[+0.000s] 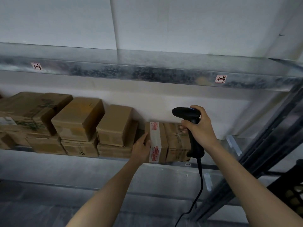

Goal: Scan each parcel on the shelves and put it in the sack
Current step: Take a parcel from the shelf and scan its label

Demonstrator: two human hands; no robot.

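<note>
cardboard parcel [158, 141], one gripped; scanner [186, 113], one held.

Blocked at frame left by stacked boxes [78, 118]; narrow gap left of the taped parcel [156, 141], centre; open headroom beneath the upper shelf [147, 71]; bare lower shelf [229, 145] at right.

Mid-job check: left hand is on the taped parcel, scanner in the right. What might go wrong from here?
1. The left hand holds the taped parcel by one side only; pulled off the shelf, it may slip from that grip.
2. It stands tight against the neighbouring box, which might drag out too.
3. The cable hangs from the scanner in the right hand and may snag the parcel.
</note>
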